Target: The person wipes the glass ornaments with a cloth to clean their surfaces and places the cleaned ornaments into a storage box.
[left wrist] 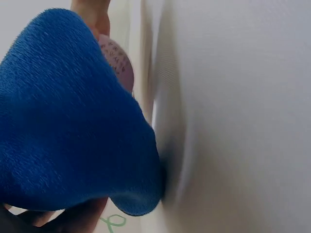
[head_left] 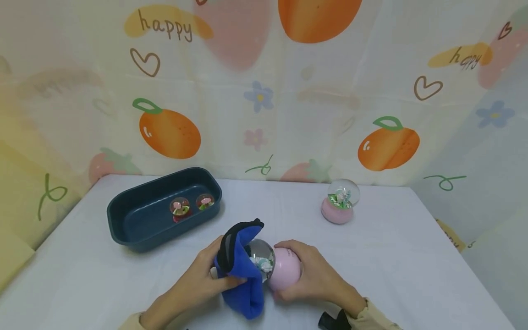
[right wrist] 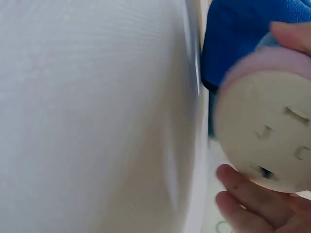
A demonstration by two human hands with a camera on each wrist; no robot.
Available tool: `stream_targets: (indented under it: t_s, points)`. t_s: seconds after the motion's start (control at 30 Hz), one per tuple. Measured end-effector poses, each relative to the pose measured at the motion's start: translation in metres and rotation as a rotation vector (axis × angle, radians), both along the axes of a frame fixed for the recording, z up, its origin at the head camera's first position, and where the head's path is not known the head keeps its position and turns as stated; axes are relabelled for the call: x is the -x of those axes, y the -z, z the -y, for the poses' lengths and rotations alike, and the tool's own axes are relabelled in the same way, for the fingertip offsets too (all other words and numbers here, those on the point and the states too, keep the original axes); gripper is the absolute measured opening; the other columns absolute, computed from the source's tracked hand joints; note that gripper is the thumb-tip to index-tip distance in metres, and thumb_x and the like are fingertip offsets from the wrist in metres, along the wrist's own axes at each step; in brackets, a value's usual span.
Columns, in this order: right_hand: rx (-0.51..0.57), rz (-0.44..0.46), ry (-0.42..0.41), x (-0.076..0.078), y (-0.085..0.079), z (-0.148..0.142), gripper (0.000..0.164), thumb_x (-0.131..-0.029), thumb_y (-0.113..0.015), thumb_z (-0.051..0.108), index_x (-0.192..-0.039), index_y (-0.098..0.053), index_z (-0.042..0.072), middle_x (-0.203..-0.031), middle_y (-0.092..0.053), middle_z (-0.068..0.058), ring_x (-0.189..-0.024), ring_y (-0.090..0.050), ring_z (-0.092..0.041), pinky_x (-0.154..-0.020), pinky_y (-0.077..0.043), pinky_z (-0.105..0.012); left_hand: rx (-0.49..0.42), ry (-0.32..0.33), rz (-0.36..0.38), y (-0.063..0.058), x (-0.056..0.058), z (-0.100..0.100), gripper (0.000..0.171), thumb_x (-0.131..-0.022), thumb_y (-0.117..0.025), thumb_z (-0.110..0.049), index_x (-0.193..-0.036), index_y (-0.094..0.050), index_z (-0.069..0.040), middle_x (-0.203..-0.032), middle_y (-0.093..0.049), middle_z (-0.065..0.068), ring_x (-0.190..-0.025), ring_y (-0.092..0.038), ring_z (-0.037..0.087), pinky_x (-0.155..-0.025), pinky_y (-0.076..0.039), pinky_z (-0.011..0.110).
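My right hand (head_left: 311, 270) grips the pink base of a snow globe (head_left: 286, 269), which lies tipped on its side with the clear ball facing left. In the right wrist view the flat pale underside of the snow globe (right wrist: 265, 126) faces the camera. A blue cloth (head_left: 247, 286) with a black edge is pinched in my left hand (head_left: 206, 272) and lies against the glass ball, covering its left part. Seen from the left wrist, the blue cloth (left wrist: 73, 116) fills much of the view and hides most of the globe.
A second snow globe (head_left: 338, 208) with a pink base stands upright at the back right. At the back left is a dark teal tray (head_left: 140, 222) holding two small clear balls with pink figures (head_left: 179, 207). A black object (head_left: 333, 321) lies by the right sleeve.
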State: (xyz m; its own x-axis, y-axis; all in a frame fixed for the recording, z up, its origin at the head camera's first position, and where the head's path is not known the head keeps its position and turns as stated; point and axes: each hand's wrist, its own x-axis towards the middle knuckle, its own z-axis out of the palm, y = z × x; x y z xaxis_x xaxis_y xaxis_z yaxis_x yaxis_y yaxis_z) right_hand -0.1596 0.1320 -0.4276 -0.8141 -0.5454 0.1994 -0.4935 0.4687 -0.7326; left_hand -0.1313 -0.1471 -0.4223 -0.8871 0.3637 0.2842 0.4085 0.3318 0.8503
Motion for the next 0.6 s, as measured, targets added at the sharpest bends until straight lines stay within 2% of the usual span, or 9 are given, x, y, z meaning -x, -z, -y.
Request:
stream_targets:
  t_s: [0.07, 0.13, 0.23, 0.3, 0.43, 0.6]
  points:
    - [0.026, -0.072, 0.015, -0.0008, -0.0003, 0.0008, 0.079, -0.055, -0.094, 0.032, -0.125, -0.057, 0.026, -0.114, -0.062, 0.015, -0.094, -0.061, -0.005, -0.075, -0.055, -0.025, 0.020, -0.001, -0.001, -0.0004, -0.0005, -0.0011, 0.073, -0.080, -0.082, -0.028, -0.142, -0.045, -0.033, -0.129, -0.060, -0.010, -0.117, -0.058, 0.009, -0.097, -0.049, 0.032]
    - [0.045, -0.148, 0.018, -0.0014, -0.0010, 0.0017, 0.081, -0.054, -0.094, 0.030, -0.125, -0.057, 0.024, -0.114, -0.060, 0.014, -0.095, -0.060, -0.005, -0.076, -0.055, -0.025, 0.027, 0.004, -0.035, -0.0008, -0.0007, -0.0016, 0.076, -0.079, -0.083, -0.028, -0.144, -0.043, -0.033, -0.131, -0.058, -0.011, -0.119, -0.057, 0.009, -0.100, -0.048, 0.032]
    - [0.070, -0.228, 0.012, -0.0020, -0.0026, 0.0027, 0.082, -0.054, -0.093, 0.027, -0.127, -0.057, 0.023, -0.115, -0.059, 0.010, -0.096, -0.060, -0.005, -0.076, -0.055, -0.025, 0.013, 0.016, -0.122, -0.0019, -0.0003, -0.0017, 0.074, -0.080, -0.082, -0.021, -0.143, -0.045, -0.026, -0.130, -0.058, -0.007, -0.118, -0.056, 0.010, -0.102, -0.047, 0.030]
    - [0.085, -0.252, 0.005, -0.0022, -0.0037, 0.0027, 0.082, -0.055, -0.093, 0.025, -0.128, -0.056, 0.023, -0.116, -0.059, 0.008, -0.097, -0.059, -0.006, -0.076, -0.056, -0.025, -0.012, 0.018, -0.170, -0.0034, -0.0001, -0.0014, 0.069, -0.081, -0.079, -0.012, -0.141, -0.047, -0.022, -0.130, -0.058, -0.004, -0.116, -0.056, 0.010, -0.102, -0.046, 0.026]
    - [0.104, -0.274, -0.008, -0.0026, -0.0058, 0.0024, 0.082, -0.056, -0.093, 0.023, -0.129, -0.056, 0.020, -0.118, -0.059, 0.003, -0.100, -0.060, -0.009, -0.079, -0.056, -0.027, -0.080, 0.012, -0.193, -0.0074, -0.0007, -0.0013, 0.060, -0.082, -0.072, 0.001, -0.135, -0.053, -0.018, -0.125, -0.061, -0.002, -0.111, -0.058, 0.010, -0.100, -0.045, 0.022]
    - [0.105, -0.297, -0.025, -0.0055, -0.0094, 0.0032, 0.083, -0.056, -0.094, 0.020, -0.129, -0.056, 0.018, -0.121, -0.057, 0.002, -0.104, -0.059, -0.011, -0.081, -0.057, -0.028, -0.138, -0.058, -0.201, -0.0101, -0.0046, -0.0012, 0.048, -0.082, -0.069, 0.006, -0.125, -0.060, -0.014, -0.116, -0.066, 0.000, -0.106, -0.061, 0.006, -0.095, -0.047, 0.021]
